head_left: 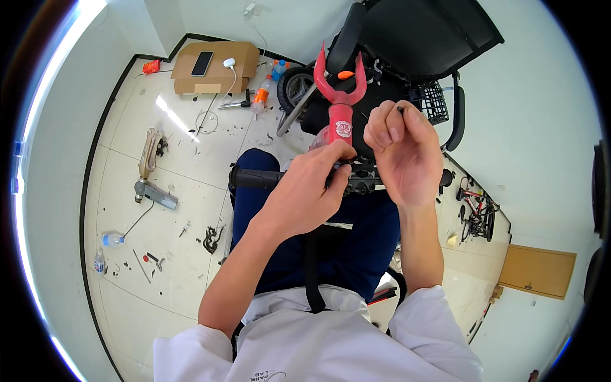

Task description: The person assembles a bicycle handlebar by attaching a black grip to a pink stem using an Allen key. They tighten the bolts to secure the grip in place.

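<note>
A handlebar with black grips (254, 179) lies across my lap. Above its middle rises a red two-pronged fork (342, 114) with a round white emblem. My left hand (309, 188) is closed at the bar's centre, thumb and forefinger gripping near the black clamp (364, 177); what lies right under the fingertips is hidden. My right hand (408, 159) is raised to the right of the fork, palm toward me. Its fingers curl, and between thumb and forefinger they pinch a small dark piece (400, 109), too small to name exactly.
A black office chair (426, 38) stands ahead, beside a small wheel (298, 89). Cardboard (184, 63) bearing a phone (202, 63) lies far left, near bottles (261, 94). Leftward on the tiles are a metal bracket arm (150, 156), a chain (212, 239) and scattered small parts.
</note>
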`<state>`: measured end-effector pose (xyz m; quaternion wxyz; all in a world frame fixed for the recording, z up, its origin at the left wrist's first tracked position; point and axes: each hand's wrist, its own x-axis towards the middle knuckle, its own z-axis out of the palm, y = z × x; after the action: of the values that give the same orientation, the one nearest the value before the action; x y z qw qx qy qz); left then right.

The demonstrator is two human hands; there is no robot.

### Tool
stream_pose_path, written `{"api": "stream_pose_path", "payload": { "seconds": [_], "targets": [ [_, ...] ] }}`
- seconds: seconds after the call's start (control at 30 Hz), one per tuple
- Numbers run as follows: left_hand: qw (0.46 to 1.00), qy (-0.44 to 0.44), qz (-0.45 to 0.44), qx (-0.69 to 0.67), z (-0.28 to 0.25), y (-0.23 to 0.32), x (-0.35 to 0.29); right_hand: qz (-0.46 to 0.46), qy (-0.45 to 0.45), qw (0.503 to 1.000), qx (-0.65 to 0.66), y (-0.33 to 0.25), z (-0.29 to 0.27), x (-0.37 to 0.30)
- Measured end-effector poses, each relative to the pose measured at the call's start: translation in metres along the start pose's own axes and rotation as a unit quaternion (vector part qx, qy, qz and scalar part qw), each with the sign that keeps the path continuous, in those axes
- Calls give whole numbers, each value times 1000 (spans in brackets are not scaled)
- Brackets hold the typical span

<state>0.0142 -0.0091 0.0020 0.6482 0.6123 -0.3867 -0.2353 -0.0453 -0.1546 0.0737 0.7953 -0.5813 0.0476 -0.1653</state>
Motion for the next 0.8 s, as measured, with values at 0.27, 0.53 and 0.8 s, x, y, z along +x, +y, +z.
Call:
{"api": "stream_pose_path", "payload": {
  "seconds": [0.27, 0.53, 0.8],
  "targets": [
    [999, -13, -38, -10, -3, 10, 1, -34, -13, 998, -50, 7, 8, -8],
    [999, -31, -3, 22, -3, 11, -1, 44, -223, 970, 89, 2, -19, 12],
    [1000, -2, -16, 2, 3, 11, 1, 66, -154, 962, -215, -23, 0, 19]
  ]
}}
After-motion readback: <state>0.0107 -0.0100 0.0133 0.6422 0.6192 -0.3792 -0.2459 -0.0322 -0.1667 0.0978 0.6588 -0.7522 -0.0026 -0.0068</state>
